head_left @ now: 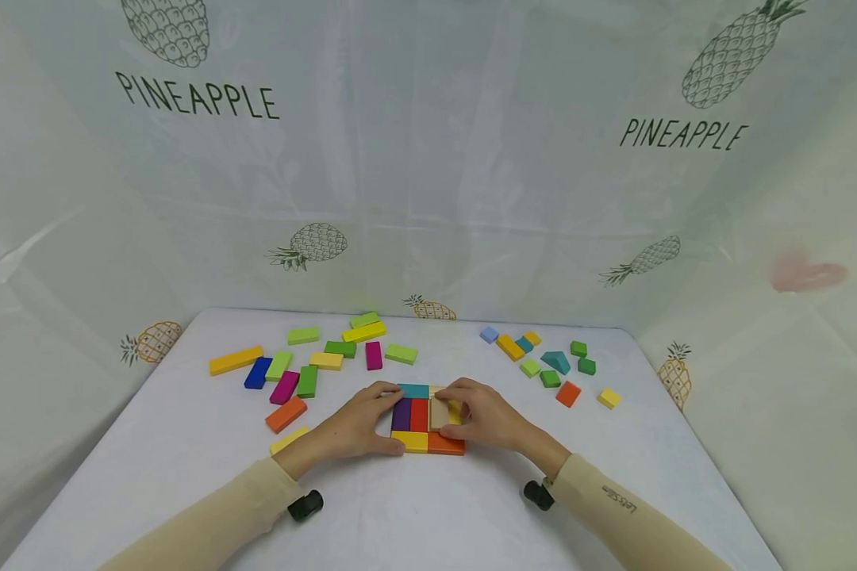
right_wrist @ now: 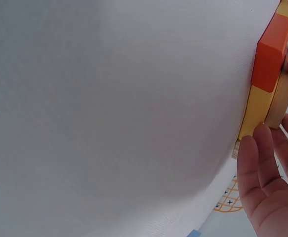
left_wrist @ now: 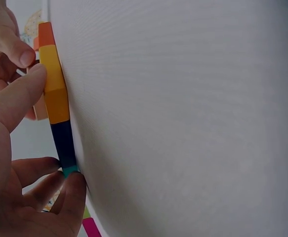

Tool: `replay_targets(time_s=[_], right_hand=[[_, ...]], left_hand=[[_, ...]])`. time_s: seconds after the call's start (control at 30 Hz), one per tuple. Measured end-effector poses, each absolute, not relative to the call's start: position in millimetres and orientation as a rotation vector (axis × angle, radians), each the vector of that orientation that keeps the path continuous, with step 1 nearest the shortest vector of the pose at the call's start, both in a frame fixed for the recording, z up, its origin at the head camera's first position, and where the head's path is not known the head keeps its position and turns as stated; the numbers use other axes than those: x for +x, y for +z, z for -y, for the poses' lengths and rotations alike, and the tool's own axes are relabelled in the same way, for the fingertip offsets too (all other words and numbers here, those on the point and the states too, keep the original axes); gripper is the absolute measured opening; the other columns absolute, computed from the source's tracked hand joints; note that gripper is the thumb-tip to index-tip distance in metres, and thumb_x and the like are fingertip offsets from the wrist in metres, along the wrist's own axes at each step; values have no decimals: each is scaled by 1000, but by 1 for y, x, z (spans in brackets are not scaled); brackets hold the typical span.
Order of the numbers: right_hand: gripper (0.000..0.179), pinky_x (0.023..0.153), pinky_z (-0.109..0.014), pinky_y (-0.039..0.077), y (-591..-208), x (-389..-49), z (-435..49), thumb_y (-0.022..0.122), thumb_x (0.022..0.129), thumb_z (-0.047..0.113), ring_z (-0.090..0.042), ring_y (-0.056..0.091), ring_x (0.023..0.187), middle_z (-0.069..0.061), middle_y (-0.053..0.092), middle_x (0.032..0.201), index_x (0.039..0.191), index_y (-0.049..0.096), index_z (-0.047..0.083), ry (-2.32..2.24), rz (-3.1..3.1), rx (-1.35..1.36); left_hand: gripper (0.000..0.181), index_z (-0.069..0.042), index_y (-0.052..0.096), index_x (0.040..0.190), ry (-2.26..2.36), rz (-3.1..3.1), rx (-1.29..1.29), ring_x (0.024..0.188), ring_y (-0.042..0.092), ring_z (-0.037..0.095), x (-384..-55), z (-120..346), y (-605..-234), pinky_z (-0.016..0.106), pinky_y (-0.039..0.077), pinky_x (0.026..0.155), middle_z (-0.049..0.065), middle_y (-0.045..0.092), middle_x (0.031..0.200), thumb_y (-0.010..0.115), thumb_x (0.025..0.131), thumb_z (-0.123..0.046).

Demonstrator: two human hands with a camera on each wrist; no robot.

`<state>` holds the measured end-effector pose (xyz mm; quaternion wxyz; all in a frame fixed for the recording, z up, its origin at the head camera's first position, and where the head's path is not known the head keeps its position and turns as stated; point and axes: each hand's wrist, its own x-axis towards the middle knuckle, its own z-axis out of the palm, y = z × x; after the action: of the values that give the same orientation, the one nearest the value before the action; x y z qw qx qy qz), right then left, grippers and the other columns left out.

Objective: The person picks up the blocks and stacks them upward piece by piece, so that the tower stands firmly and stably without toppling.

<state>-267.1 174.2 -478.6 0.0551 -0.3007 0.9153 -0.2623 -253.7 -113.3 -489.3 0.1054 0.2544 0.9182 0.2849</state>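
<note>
A flat layer of coloured blocks lies on the table: a teal block (head_left: 414, 391), a purple block (head_left: 401, 414), a red block (head_left: 418, 415), a yellow block (head_left: 410, 442), an orange block (head_left: 446, 444) and others. My left hand (head_left: 353, 426) grips the layer's left side, thumb at the yellow front corner, fingertips at the teal end in the left wrist view. With my right hand (head_left: 487, 415) I hold a plain wooden block (head_left: 438, 415) on top of the layer, near its right side. Some right fingers touch the layer's yellow side block (right_wrist: 255, 112) in the right wrist view.
Loose blocks lie to the left, among them a blue block (head_left: 258, 373) and an orange block (head_left: 286, 414). More sit to the right, including a teal triangle (head_left: 555, 362) and a red-orange block (head_left: 568, 394). A pineapple-print curtain (head_left: 428, 174) hangs behind the white table (head_left: 428, 515).
</note>
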Motion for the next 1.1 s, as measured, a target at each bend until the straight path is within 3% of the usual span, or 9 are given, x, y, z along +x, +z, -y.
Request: replay_targets(time_s=[0.33, 0.57, 1.1], right_hand=[[56, 83, -25, 55, -475, -266, -173, 81, 95, 42, -12, 57, 103, 0, 64, 137, 144, 67, 19, -803, -2781, -876], [55, 76, -23, 54, -476, -266, -176, 82, 95, 39, -12, 59, 94, 3, 63, 132, 143, 68, 18, -818, -2776, -859], [56, 75, -23, 54, -479, -266, -177, 82, 95, 39, -11, 59, 92, 3, 63, 131, 144, 67, 18, -834, -2763, -883]], left_hand=[[93, -9, 49, 159, 849, -2705, 743, 150, 40, 33, -256, 114, -490, 56, 41, 120, 9, 42, 164, 88, 85, -48], [92, -9, 49, 159, 852, -2705, 748, 150, 40, 33, -256, 113, -490, 56, 41, 120, 9, 42, 163, 89, 85, -48], [90, -14, 47, 161, 846, -2707, 747, 150, 42, 29, -257, 120, -486, 54, 42, 120, 4, 42, 164, 86, 88, -49]])
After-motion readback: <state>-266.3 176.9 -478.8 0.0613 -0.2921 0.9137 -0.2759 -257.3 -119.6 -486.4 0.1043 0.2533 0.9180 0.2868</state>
